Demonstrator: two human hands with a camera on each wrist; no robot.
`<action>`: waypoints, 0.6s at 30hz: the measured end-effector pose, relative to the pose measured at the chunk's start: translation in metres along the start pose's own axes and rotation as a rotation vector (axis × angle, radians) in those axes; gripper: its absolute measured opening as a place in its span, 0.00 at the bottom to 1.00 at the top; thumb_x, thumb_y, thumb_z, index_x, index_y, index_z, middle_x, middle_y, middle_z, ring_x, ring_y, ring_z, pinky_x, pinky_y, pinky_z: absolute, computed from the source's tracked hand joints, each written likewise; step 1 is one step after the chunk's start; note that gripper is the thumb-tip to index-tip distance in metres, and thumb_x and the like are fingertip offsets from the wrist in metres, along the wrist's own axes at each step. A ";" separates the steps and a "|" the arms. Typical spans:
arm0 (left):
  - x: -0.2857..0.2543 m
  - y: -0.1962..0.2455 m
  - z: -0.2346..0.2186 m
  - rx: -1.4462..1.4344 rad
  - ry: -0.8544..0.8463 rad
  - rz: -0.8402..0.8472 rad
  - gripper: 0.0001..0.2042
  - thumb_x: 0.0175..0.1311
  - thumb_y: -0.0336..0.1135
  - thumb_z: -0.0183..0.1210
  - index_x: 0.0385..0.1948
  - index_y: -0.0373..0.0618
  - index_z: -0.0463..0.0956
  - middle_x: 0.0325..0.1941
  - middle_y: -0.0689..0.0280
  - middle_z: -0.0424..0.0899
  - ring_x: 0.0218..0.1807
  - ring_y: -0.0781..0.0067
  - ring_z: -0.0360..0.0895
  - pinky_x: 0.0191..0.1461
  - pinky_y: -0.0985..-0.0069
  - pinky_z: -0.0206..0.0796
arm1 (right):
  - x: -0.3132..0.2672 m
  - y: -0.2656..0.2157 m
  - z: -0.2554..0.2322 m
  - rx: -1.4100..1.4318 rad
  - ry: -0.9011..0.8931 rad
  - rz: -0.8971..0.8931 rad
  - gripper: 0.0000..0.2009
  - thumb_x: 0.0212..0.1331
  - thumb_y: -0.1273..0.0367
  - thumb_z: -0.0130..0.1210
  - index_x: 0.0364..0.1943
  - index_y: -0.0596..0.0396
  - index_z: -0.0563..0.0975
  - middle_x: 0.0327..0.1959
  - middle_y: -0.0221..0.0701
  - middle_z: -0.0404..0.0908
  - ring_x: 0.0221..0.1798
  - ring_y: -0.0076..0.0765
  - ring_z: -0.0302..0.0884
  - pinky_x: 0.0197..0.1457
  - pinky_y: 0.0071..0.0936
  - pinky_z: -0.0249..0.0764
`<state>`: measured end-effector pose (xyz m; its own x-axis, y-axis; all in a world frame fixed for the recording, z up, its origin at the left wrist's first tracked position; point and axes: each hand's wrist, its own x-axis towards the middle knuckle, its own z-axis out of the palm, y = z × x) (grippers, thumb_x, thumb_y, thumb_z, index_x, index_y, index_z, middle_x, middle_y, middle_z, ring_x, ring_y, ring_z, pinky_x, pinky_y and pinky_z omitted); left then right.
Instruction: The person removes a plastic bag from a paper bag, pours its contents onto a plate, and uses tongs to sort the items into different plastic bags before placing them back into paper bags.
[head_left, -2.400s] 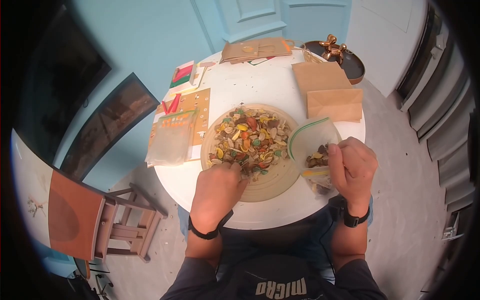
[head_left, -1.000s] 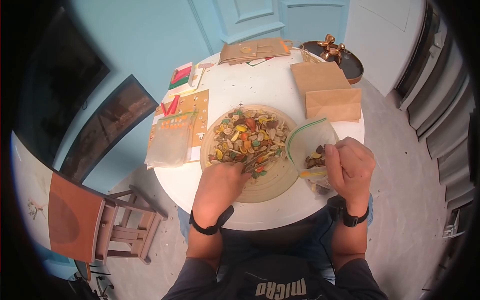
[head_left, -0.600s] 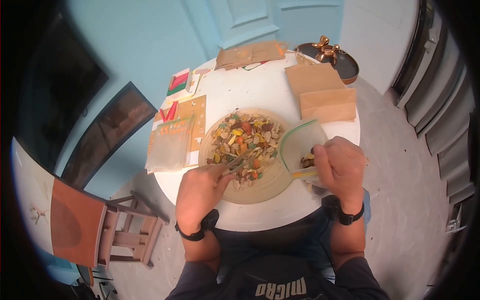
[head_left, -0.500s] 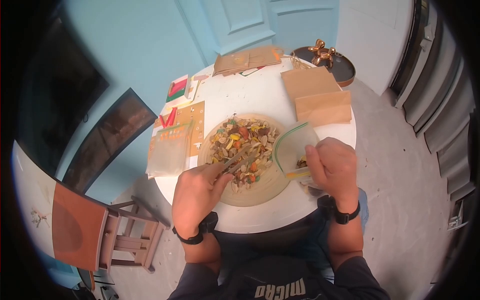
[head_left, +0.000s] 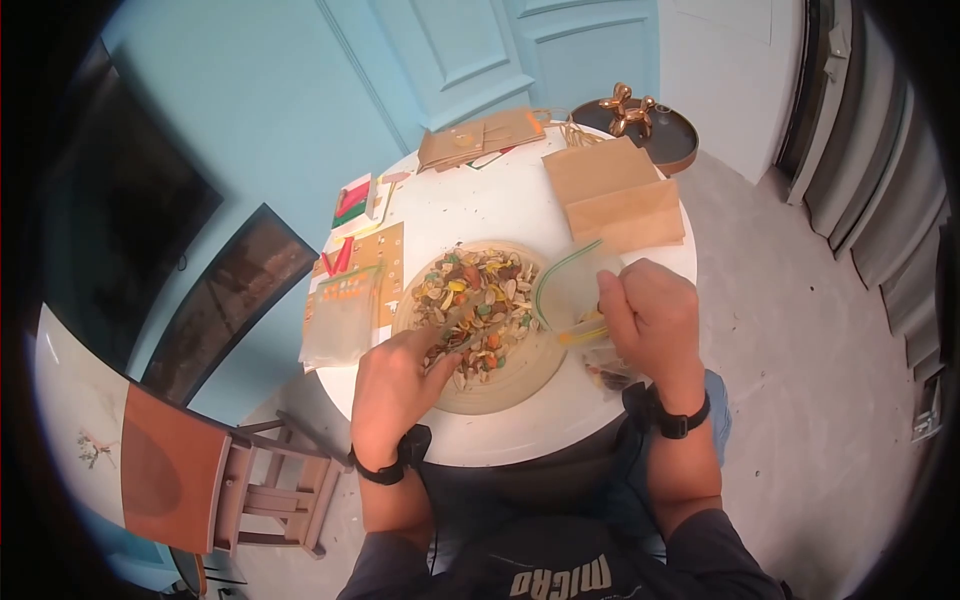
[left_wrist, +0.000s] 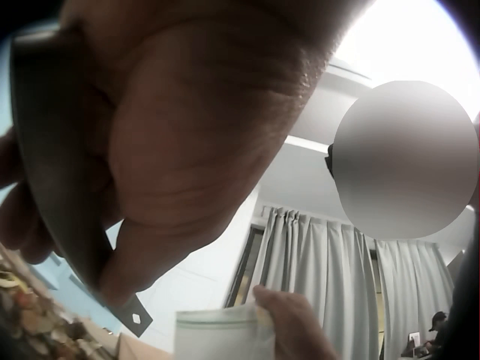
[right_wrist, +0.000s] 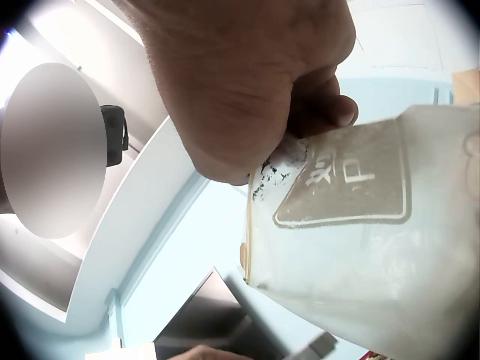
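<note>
My left hand [head_left: 395, 392] pinches a pair of metal tongs [left_wrist: 56, 172], whose arms reach over the mixed dried pieces [head_left: 478, 290]. Those brown, yellow, orange and green pieces lie heaped on a round beige plate [head_left: 535, 385]. To the right of the plate, my right hand [head_left: 655, 318] grips the edge of a clear zip bag [head_left: 572, 292] with a green seal line. Some dark pieces show low in the bag. Printed marks on the bag [right_wrist: 360, 180] appear in the right wrist view. Whether the tong tips hold a piece, I cannot tell.
Folded brown paper bags [head_left: 625, 205] lie at the right, with more [head_left: 480, 138] at the back. At the left are a stack of clear bags [head_left: 338, 325], red clips [head_left: 340, 258] and a small box [head_left: 353, 200]. A wooden chair [head_left: 280, 490] stands lower left.
The head view has shifted. My left hand has drawn back from the heap, with more of the tongs showing, and the tongs now reach over the pieces. My right hand keeps its grip on the bag.
</note>
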<state>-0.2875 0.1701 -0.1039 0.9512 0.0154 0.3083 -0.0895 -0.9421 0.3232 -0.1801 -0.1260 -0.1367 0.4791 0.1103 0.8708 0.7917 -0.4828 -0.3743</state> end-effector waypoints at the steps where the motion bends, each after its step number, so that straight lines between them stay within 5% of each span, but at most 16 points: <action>1: -0.001 -0.009 0.007 0.016 -0.033 0.012 0.16 0.64 0.38 0.78 0.49 0.38 0.91 0.38 0.48 0.92 0.36 0.45 0.90 0.43 0.57 0.81 | 0.000 0.000 -0.001 0.003 0.036 0.008 0.18 0.66 0.76 0.71 0.21 0.57 0.73 0.20 0.36 0.73 0.21 0.47 0.72 0.26 0.40 0.69; 10: 0.006 -0.027 0.048 0.114 -0.146 0.106 0.17 0.60 0.38 0.78 0.45 0.35 0.91 0.40 0.48 0.88 0.45 0.43 0.88 0.51 0.53 0.80 | 0.005 -0.018 -0.009 0.065 0.367 -0.026 0.17 0.65 0.78 0.71 0.22 0.58 0.74 0.20 0.35 0.74 0.21 0.45 0.71 0.26 0.39 0.69; 13: 0.002 -0.020 0.045 0.194 -0.069 0.149 0.22 0.59 0.37 0.80 0.53 0.35 0.88 0.48 0.48 0.89 0.50 0.42 0.87 0.53 0.52 0.80 | 0.006 -0.013 -0.018 -0.130 0.081 0.045 0.17 0.67 0.76 0.71 0.22 0.58 0.75 0.21 0.35 0.74 0.22 0.46 0.73 0.27 0.40 0.71; 18: 0.006 0.033 0.013 -0.109 0.084 0.298 0.35 0.62 0.37 0.80 0.72 0.39 0.79 0.57 0.46 0.87 0.53 0.43 0.87 0.55 0.53 0.81 | 0.005 -0.012 -0.021 -0.138 0.005 0.074 0.18 0.69 0.73 0.71 0.22 0.57 0.75 0.21 0.36 0.74 0.24 0.48 0.76 0.28 0.43 0.73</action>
<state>-0.2808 0.1342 -0.1031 0.8511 -0.2237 0.4750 -0.3957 -0.8678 0.3005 -0.1950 -0.1378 -0.1217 0.5321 0.0658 0.8441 0.6946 -0.6040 -0.3908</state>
